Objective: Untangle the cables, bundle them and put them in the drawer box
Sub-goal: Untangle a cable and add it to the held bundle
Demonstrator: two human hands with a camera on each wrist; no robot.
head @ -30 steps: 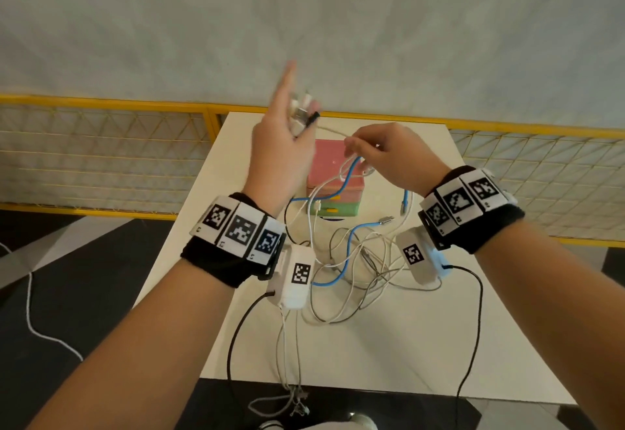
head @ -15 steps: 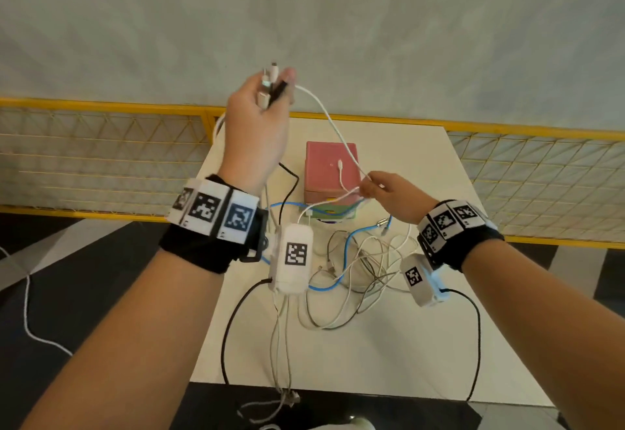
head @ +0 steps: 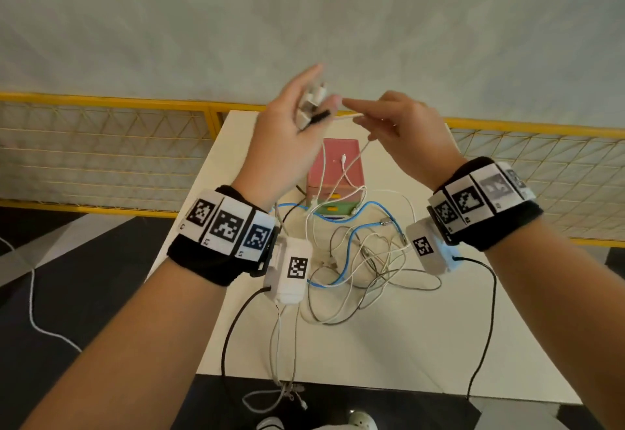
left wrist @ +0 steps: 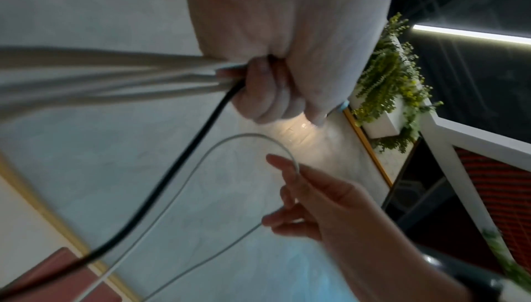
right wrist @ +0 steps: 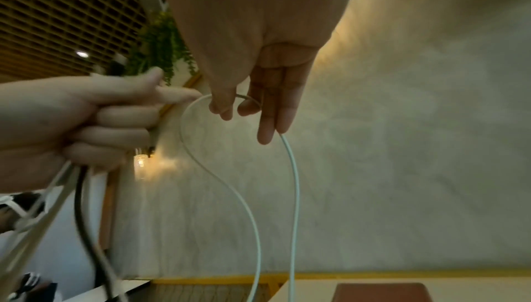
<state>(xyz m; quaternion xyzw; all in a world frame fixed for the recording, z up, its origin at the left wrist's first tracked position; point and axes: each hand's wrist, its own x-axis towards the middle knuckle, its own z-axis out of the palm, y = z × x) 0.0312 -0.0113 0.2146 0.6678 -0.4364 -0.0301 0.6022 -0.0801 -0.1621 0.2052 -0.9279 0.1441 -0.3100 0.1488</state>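
Note:
Above the white table my left hand grips a bunch of cable ends, white ones and a black one; its fingers curl round the cords. My right hand is just right of it and pinches a loop of one thin white cable between thumb and forefinger. That cable drops toward the pink-topped drawer box. A tangle of white, grey and blue cables lies on the table in front of the box.
A yellow mesh railing runs behind the table on both sides, with a grey wall beyond. Some cable ends hang over the table's front edge. A loose white cord lies on the dark floor at left.
My right hand rose from down near the box to beside my left hand, bringing a loop of the white cable. The left hand came slightly lower and rightward, still gripping the ends.

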